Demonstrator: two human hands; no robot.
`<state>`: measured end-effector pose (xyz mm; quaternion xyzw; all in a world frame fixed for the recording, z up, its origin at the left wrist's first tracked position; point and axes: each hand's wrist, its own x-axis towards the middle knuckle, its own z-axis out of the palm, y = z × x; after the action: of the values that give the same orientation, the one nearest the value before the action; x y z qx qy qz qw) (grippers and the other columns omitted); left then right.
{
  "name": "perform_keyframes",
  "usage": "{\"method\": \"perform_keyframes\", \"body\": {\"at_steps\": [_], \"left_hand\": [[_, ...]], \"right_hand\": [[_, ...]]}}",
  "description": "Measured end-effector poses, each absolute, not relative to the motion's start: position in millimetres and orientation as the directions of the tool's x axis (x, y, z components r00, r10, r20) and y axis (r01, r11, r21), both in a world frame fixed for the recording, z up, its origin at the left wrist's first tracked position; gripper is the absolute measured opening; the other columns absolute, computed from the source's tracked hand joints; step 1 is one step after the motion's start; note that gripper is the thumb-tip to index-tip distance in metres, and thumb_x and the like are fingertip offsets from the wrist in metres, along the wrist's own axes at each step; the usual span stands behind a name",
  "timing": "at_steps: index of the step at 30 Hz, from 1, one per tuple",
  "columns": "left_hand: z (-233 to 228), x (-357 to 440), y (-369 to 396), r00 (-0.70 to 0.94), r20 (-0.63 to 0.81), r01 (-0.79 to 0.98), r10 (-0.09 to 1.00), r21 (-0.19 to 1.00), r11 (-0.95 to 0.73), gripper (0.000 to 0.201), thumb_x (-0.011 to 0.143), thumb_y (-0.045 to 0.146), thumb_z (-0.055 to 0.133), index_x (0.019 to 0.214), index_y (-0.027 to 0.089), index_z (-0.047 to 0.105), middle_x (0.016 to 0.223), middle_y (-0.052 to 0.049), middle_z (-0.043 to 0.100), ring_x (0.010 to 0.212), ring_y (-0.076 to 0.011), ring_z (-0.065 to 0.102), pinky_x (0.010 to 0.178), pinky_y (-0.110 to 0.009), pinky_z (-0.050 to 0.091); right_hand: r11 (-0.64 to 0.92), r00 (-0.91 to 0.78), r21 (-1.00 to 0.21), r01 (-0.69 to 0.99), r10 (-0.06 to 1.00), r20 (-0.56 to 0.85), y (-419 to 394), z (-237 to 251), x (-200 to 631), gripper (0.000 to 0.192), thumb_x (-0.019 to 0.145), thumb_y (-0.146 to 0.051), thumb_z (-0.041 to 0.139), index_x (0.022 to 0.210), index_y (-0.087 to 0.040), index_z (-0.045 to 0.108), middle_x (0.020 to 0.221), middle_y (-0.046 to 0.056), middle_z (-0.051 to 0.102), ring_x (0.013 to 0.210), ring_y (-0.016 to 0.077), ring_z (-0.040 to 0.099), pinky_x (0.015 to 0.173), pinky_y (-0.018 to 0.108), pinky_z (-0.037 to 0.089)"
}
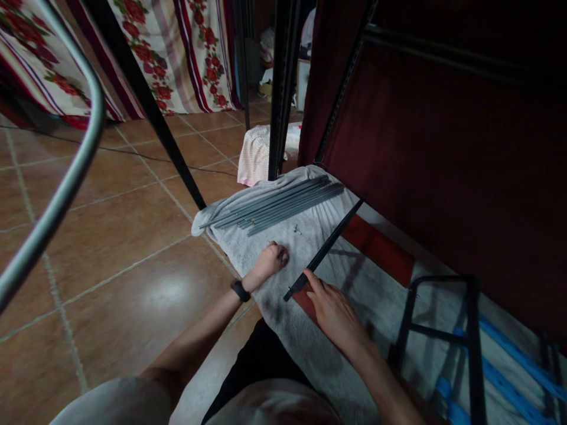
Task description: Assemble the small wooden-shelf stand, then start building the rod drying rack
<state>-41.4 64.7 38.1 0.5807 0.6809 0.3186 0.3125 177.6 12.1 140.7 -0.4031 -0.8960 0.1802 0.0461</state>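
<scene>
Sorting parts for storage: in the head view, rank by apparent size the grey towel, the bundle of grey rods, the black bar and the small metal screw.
1. Grey towel
2. Bundle of grey rods
3. Black bar, similar in length to the rods, though thinner
4. Small metal screw

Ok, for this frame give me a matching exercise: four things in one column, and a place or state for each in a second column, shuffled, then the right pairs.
Things:
1. left hand
2. right hand
3. grey rods
4. black watch

Places or states:
A. lying in a bundle at the far end of the grey towel
B. worn on the left wrist
C. fingertips at the near end of the black bar
D. closed in a fist, resting on the towel

Pairs: 1-D, 2-C, 3-A, 4-B
</scene>
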Motion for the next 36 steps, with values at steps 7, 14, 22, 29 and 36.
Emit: {"method": "perform_keyframes", "body": {"at_steps": [7,14,22,29,36], "left_hand": [[86,-32,35,-0.051,-0.169,-0.423,0.984,0.896,0.133,0.027,0.078,0.032,0.072,0.093,0.010,0.069,0.081,-0.008,0.071,0.077,-0.0153,0.067,0.073,-0.025,0.053],[91,-16,15,-0.054,-0.231,-0.507,0.972,0.844,0.172,0.031,0.072,0.034,0.080,0.090,0.011,0.069,0.080,-0.008,0.073,0.081,-0.0183,0.070,0.077,-0.029,0.056],[89,-7,8,-0.087,-0.239,-0.518,0.967,0.840,0.161,0.031,0.071,0.034,0.080,0.089,0.011,0.069,0.079,-0.007,0.074,0.079,-0.0185,0.070,0.074,-0.028,0.056],[86,-2,4,-0.164,-0.200,-0.504,0.966,0.859,0.092,0.029,0.073,0.036,0.078,0.087,0.013,0.068,0.078,-0.006,0.073,0.078,-0.0194,0.070,0.078,-0.032,0.057],[85,-1,0,-0.212,-0.145,-0.446,0.966,0.894,0.037,0.026,0.075,0.037,0.075,0.085,0.013,0.069,0.076,-0.005,0.071,0.075,-0.0179,0.070,0.074,-0.030,0.057]], "right_hand": [[0.569,-0.621,-0.331,0.753,0.780,-0.071,9,139,178,0.056,0.097,-0.021,0.037,0.152,-0.018,0.024,0.116,0.012,0.069,0.100,0.0220,0.068,0.083,0.032,0.051],[0.509,-0.569,-0.351,0.786,0.818,-0.088,7,133,181,0.049,0.097,-0.025,0.039,0.146,-0.020,0.031,0.107,0.010,0.072,0.095,0.0217,0.070,0.079,0.032,0.054],[0.509,-0.568,-0.364,0.780,0.820,-0.070,7,129,183,0.052,0.098,-0.026,0.039,0.148,-0.020,0.031,0.105,0.010,0.073,0.095,0.0215,0.071,0.084,0.033,0.054],[0.492,-0.562,-0.386,0.780,0.822,-0.088,7,131,182,0.052,0.098,-0.026,0.038,0.149,-0.022,0.030,0.111,0.010,0.072,0.103,0.0217,0.068,0.087,0.034,0.053],[0.457,-0.554,-0.419,0.785,0.820,-0.144,6,132,182,0.052,0.099,-0.027,0.036,0.150,-0.021,0.028,0.112,0.010,0.071,0.107,0.0218,0.067,0.090,0.036,0.053]]}}
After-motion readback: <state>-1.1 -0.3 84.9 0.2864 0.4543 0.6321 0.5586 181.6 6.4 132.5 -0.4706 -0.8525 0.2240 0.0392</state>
